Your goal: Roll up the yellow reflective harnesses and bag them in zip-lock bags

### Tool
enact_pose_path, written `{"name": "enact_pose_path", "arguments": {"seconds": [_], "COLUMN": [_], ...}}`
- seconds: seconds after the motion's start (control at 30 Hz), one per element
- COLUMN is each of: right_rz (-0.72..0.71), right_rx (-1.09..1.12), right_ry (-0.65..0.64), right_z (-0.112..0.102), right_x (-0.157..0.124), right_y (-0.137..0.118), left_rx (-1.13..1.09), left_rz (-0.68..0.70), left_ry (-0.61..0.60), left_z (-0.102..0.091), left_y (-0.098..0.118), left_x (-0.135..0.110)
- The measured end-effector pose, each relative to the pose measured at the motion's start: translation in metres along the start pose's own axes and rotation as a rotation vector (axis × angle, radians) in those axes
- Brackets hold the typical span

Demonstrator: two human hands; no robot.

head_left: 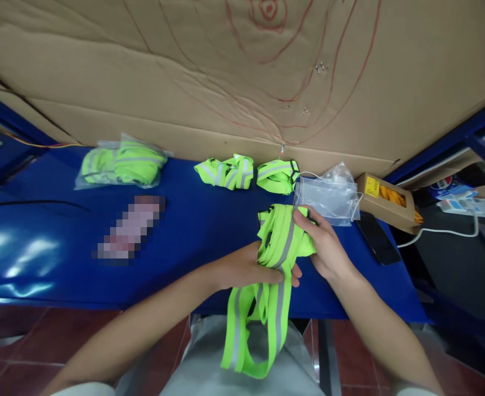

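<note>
Between my hands, above the front part of the blue table, is a neon-yellow reflective strap with a grey stripe, partly folded into a layered bundle. My left hand grips the bundle's lower left side, thumb across the strap and fingers behind it. At the upper right, my right hand pinches the folded end with its thumb on top. A long loop of the strap hangs below my left hand over my lap. Black buckle parts show at the bundle's edges. The fingers behind the strap are mostly hidden.
On the blue table lie two folded strap bundles, a bagged strap pack, clear plastic bags, a black phone and a cardboard box. A pixelated item lies left. A cardboard panel stands behind.
</note>
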State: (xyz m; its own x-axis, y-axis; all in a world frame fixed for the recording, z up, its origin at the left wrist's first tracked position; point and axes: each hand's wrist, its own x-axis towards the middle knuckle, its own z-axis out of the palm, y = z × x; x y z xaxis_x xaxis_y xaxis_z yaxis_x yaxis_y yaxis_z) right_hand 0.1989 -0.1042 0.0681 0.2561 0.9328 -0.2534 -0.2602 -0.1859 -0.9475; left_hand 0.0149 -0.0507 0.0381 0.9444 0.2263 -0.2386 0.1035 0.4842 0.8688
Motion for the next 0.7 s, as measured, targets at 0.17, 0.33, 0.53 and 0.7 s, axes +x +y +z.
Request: {"name": "enact_pose_path", "arguments": {"seconds": [0.17,0.33,0.53,0.7], "right_rz": [0.192,0.143,-0.066,-0.474], "right_rx": [0.135,0.157,-0.182,-0.692], "right_ry": [-0.019,0.033,0.065,-0.177], "right_z": [0.003,0.010,0.004,-0.015], "right_x": [0.005,0.002,0.005,0.008], "right_y": [0.013,0.021,0.036,0.020], "left_rx": [0.159,0.067,-0.013,0.034], "left_rz": [0.053,-0.018,-0.148,-0.082], "left_ry": [0.011,0.113,0.057,0.076], "left_z": [-0.003,-0.006,-0.006,-0.015], "left_y": [-0.001,-0.014,-0.018,-0.009], "left_x": [0.002,0.007,0.010,0.014]}}
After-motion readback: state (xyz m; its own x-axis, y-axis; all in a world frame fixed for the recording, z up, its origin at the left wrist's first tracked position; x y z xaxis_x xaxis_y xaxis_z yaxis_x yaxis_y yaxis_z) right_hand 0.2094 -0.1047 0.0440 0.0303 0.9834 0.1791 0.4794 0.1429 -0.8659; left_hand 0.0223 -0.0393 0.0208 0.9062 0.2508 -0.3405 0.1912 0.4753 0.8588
